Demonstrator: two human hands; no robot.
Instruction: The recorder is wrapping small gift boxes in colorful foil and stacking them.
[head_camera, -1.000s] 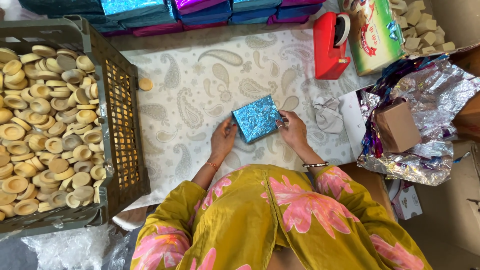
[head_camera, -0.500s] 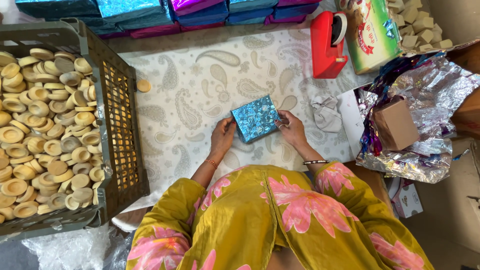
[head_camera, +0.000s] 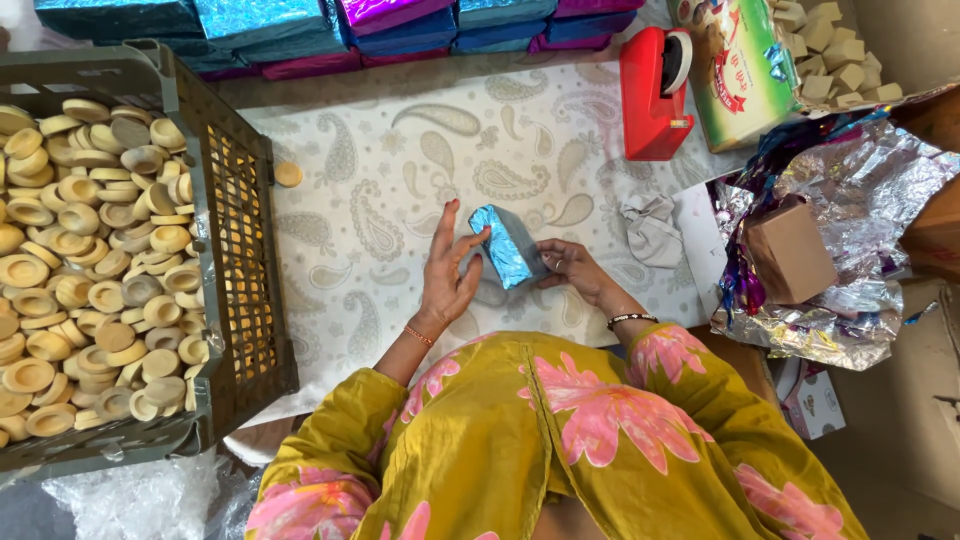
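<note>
Item: small box wrapped in shiny blue foil (head_camera: 508, 246), tipped up on edge over the middle of the desk (head_camera: 380, 150), which is covered by a pale cloth with a grey paisley print. The box sits between both hands, just in front of the person's yellow, pink-flowered garment (head_camera: 560, 440).

Left hand (head_camera: 447, 270): fingers spread and mostly straight, fingertips and thumb pressed against the left face of the box; a thin orange band at the wrist.

Right hand (head_camera: 575, 270): fingers curled around the right lower end of the box, gripping it; a dark beaded bracelet (head_camera: 630, 320) at the wrist.

Left of the desk: grey plastic crate (head_camera: 240, 250) with latticed walls, heaped with round tan discs (head_camera: 90, 260), many dished in the middle. One loose disc (head_camera: 288, 174) lies on the cloth just beside the crate wall.

Far edge: a row of foil-wrapped boxes (head_camera: 300, 25) in blue, teal and magenta, set side by side.

Upper right: red tape dispenser (head_camera: 655, 95) standing on the cloth; beside it a green printed carton (head_camera: 745, 65); past that, a pile of small tan blocks (head_camera: 835, 50).

Right: crumpled silver foil sheets (head_camera: 860, 200) with a plain brown cardboard box (head_camera: 790, 253) resting on them. A crumpled grey scrap (head_camera: 650, 228) lies on the cloth near the right hand.

Lower left: clear plastic wrap (head_camera: 130, 500) below the crate.
</note>
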